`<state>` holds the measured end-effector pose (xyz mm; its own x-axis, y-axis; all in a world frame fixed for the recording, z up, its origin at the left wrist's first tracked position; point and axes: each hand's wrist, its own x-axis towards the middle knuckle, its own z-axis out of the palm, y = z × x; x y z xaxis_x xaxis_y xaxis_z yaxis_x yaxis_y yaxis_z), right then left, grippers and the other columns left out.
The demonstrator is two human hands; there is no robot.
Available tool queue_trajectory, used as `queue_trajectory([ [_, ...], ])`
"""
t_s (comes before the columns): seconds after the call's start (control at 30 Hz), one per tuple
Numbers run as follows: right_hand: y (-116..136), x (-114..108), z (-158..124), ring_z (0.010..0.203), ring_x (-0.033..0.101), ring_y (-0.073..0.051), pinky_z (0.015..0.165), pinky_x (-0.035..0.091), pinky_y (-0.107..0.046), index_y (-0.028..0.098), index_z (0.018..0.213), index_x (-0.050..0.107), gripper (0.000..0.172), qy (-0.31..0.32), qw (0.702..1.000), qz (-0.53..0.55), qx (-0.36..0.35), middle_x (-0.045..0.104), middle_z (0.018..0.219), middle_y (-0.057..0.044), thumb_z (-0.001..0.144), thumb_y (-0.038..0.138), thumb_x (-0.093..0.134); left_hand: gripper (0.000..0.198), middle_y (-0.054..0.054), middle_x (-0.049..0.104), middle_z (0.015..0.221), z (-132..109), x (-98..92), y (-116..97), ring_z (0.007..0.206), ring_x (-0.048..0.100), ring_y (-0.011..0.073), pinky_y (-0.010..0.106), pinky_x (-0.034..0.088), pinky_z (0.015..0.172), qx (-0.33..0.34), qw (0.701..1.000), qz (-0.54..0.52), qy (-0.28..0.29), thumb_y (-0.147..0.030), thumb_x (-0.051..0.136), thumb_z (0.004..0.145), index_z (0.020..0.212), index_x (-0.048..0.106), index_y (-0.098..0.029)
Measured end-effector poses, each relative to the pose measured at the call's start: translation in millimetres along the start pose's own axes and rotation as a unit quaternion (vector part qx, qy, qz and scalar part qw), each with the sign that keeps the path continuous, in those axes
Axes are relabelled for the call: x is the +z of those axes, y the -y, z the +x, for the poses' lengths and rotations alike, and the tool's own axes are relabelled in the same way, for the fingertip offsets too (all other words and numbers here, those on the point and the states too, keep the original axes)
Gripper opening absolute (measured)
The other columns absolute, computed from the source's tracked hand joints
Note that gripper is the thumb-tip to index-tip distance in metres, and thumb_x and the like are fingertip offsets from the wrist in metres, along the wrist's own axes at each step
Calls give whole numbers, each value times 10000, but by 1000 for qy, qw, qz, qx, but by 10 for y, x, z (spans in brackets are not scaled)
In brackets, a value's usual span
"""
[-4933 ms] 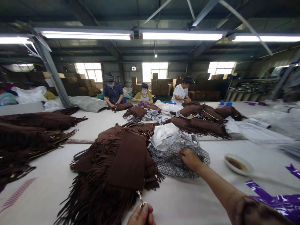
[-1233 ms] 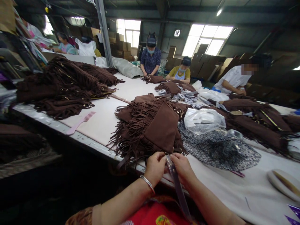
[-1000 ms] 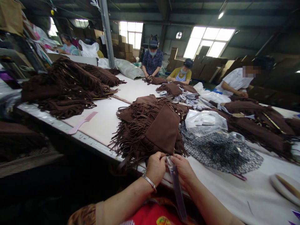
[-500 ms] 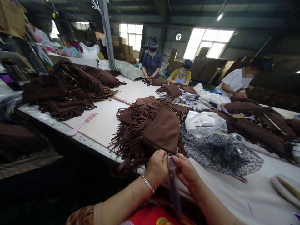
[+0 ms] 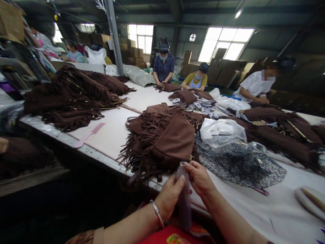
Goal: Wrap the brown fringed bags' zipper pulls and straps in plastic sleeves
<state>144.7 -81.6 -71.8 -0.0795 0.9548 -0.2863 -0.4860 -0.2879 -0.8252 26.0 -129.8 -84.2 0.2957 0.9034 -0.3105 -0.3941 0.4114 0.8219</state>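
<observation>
Both of my hands are at the table's near edge, closed around a long narrow purple strip (image 5: 184,200) that hangs down toward my lap. My left hand (image 5: 170,196), with a silver bangle on the wrist, grips the strip lower down. My right hand (image 5: 199,176) pinches its top end, right at the lower corner of a brown suede fringed bag (image 5: 172,144). That bag lies on top of a pile of the same fringed bags (image 5: 149,135).
A patterned black-and-white cloth (image 5: 236,162) and a clear plastic bag (image 5: 220,132) lie to the right. A pink comb (image 5: 88,134) rests at the left. More brown bags (image 5: 73,98) are heaped around. Three people work at the far end; another sits far left.
My left hand has slid down the strip, away from the bag's corner. The right hand stays pinched at the top. Several seconds ago my right hand reached onto the patterned cloth.
</observation>
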Motion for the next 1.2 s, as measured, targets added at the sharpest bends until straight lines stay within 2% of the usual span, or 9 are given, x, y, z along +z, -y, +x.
queue_trajectory([
  [0.07, 25, 12, 11, 524, 539, -93, 503, 393, -209, 161, 714, 642, 273, -5, 1000, -11, -4, 660, 614, 19, 614, 314, 844, 466, 12, 614, 727, -94, 12, 63, 675, 633, 173, 284, 461, 620, -38, 997, -40, 58, -572, 635, 750, 958, 536, -166],
  [0.17, 58, -4, 42, 551, 542, -96, 526, 404, -213, 165, 666, 617, 281, -19, 999, -16, -26, 650, 619, 23, 600, 306, 851, 417, -44, 544, 594, -148, -13, 80, 561, 614, 158, 280, 469, 566, -54, 997, -32, 50, -517, 677, 730, 899, 506, -177],
  [0.37, 35, -119, 92, 545, 546, -101, 521, 434, -223, 168, 594, 586, 317, -54, 998, 3, -31, 622, 587, 25, 545, 291, 874, 356, -102, 419, 488, -139, -153, -27, 348, 266, 31, 182, 197, 363, -29, 996, 79, 23, -501, 657, 748, 774, 485, -190],
  [0.7, 64, -383, -65, 563, 591, -101, 494, 487, -205, 171, 714, 635, 332, -102, 995, -7, 10, 652, 688, 17, 518, 265, 886, 448, -30, 535, 513, -206, -192, -110, 361, 335, 45, 193, 193, 375, -22, 986, 163, -24, -603, 534, 791, 695, 514, -165],
  [0.8, 5, -338, -324, 576, 611, -108, 456, 464, -197, 167, 814, 637, 325, -48, 992, -40, 111, 681, 787, -30, 648, 383, 814, 443, 8, 607, 609, -221, -137, -76, 437, 505, 85, 193, 336, 422, -51, 989, 136, -34, -600, 531, 791, 803, 531, -157],
  [0.93, -151, -109, -514, 354, 470, -82, 358, 374, -190, 159, 757, 585, 361, 87, 982, -49, 162, 538, 460, 44, 770, 509, 670, 429, 0, 608, 671, -227, -11, -31, 494, 572, 116, 239, 452, 471, -92, 991, 101, 4, -581, 530, 795, 932, 509, -174],
  [1.0, -195, 0, -453, 291, 420, -82, 315, 323, -184, 170, 733, 561, 360, 37, 989, -54, 133, 475, 381, 73, 743, 508, 684, 381, -30, 567, 649, -238, 39, -20, 426, 491, 77, 212, 415, 427, -101, 989, 109, 14, -549, 526, 809, 916, 491, -186],
  [1.1, -185, 80, -272, 420, 578, -131, 393, 439, -216, 170, 734, 566, 300, -87, 992, -54, 67, 634, 518, 1, 676, 403, 744, 333, -85, 462, 611, -272, 55, -39, 373, 311, 23, 152, 265, 372, -125, 987, 94, 25, -509, 558, 805, 900, 459, -205],
  [1.2, -162, 83, -155, 444, 595, -151, 376, 426, -227, 169, 697, 570, 258, -99, 992, -62, 47, 678, 578, -40, 677, 371, 729, 373, -94, 418, 616, -302, 7, -81, 397, 254, 18, 144, 190, 385, -148, 987, 36, 46, -541, 569, 792, 930, 450, -215],
])
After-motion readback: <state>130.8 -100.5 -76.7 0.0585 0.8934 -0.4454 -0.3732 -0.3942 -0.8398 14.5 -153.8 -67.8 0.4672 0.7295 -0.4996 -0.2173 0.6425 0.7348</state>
